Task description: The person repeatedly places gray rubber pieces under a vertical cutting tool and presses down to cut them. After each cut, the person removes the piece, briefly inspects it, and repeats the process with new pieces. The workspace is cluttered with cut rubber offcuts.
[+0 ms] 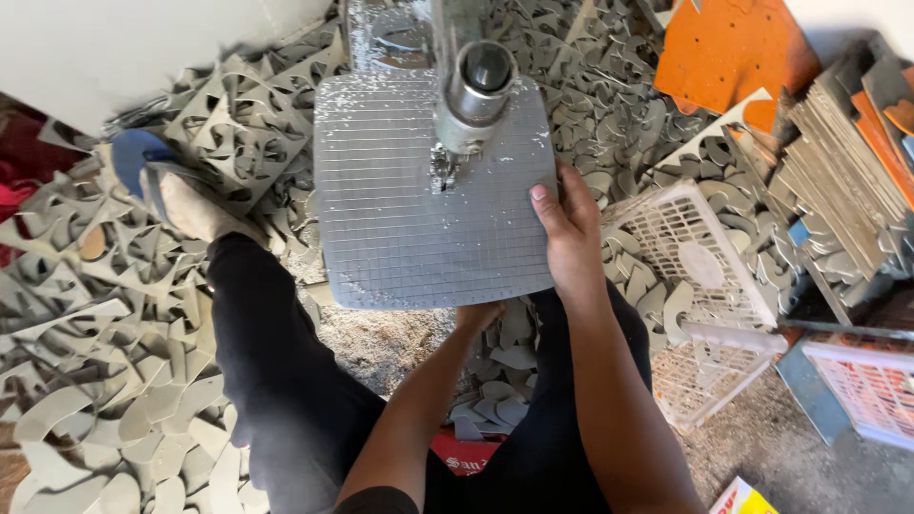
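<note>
From the head camera, looking straight down: a grey square metal machine table scored with a fine grid [419, 205] fills the middle, dusted with pale chips, and a steel cylindrical machine head [473, 90] stands over its far part with a small cutter below it. This surface carries no workpiece.

The right hand [568, 233] lies on the right edge of the table, fingers flat and together along the rim, thumb hidden beneath; it seems to steady or grip the edge itself and holds no loose piece. The left hand [479, 316] reaches under the near edge of the table, mostly hidden, so whether it is closed on anything cannot be told. It is just above a heap of grey curved cut-out pieces [495, 385] lying between the person's knees.

Judging from this, the step in hand is fetching or clearing between cuts; the next move likely calls for a fresh grey sheet laid flat under the cutter.

Around: a white plastic lattice basket [709, 328] to the right with cut pieces in it, stacked grey boards [843, 181], an orange perforated sheet [728, 48], and grey offcut sheets [95, 362] covering the floor at left.
</note>
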Demonstrator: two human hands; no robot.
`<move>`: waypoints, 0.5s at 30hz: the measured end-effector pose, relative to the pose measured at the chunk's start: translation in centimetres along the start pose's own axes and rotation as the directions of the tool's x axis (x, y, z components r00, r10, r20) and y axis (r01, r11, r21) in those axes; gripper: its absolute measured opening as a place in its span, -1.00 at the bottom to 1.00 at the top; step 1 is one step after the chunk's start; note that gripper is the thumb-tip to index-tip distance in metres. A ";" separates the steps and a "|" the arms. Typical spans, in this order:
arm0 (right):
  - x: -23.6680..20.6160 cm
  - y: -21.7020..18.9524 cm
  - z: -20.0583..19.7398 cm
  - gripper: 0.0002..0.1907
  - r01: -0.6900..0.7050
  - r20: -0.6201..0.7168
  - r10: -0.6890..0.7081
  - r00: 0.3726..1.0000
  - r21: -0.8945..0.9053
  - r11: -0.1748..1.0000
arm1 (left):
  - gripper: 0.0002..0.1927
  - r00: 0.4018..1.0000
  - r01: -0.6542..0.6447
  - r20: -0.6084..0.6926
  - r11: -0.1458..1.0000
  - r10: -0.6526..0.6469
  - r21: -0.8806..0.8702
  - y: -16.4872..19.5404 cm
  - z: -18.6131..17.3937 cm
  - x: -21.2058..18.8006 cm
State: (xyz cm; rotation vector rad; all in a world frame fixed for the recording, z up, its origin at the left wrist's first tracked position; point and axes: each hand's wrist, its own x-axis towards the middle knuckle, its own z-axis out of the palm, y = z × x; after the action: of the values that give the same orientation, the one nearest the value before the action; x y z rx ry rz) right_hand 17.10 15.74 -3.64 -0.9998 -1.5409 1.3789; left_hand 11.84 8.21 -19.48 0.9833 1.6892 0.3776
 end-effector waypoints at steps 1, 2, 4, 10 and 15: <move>0.0 -0.1 0.0 -0.48 -0.007 -0.007 0.007 1.000 -0.030 1.000 | -0.61 0.992 -0.048 0.120 0.987 0.029 0.156 0.3 -0.4 -0.2; 0.0 -0.1 0.0 -0.49 -0.012 -0.015 0.011 1.000 -0.055 0.998 | -0.63 0.990 -0.050 0.142 0.964 0.013 0.262 0.5 -0.8 -0.6; 0.1 -0.1 0.0 -0.51 0.001 -0.003 -0.001 1.000 -0.072 0.997 | -0.47 0.982 -0.061 0.186 0.876 -0.033 0.479 1.3 -1.8 -2.0; 0.1 1.1 -0.7 -0.53 0.064 -0.017 -0.069 0.997 -0.194 0.979 | -0.85 0.956 -0.266 0.123 0.606 0.267 0.750 3.3 -5.5 -9.3; -0.3 2.2 -1.9 -0.55 0.190 -0.029 -0.191 0.981 -0.042 0.981 | -0.88 0.772 -0.531 -0.159 0.763 0.615 0.370 2.1 -14.0 -18.9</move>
State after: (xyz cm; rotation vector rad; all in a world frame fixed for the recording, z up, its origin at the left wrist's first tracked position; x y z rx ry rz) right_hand 19.03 16.29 -5.69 -0.8689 -1.6010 1.1975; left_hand 1.27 -1.77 -0.94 1.7728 1.6819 0.6995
